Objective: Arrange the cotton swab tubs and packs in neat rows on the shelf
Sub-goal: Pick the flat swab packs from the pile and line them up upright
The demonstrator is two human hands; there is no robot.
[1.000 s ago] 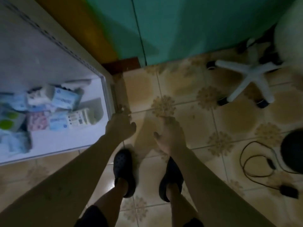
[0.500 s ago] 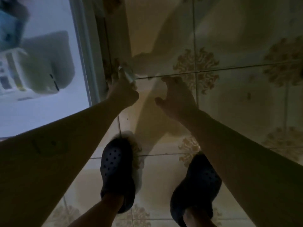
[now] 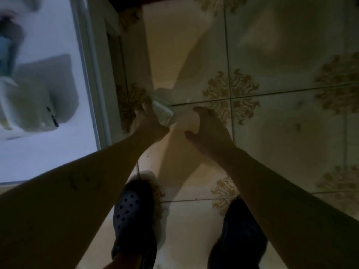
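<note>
— On the floor beside the shelf, what's different?
— A second ago the left hand was only reaching down; now its fingers hold a small clear pack just above the tiles.
— And the right hand?
— Fingers spread, holding nothing. The stray pack probably goes back on the shelf next.

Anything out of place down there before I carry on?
Yes: one small clear pack is off the shelf, down by the tiled floor beside the shelf's corner, where the left hand grips it. The right hand hangs open next to it. The items on the shelf are too blurred to judge.
</note>
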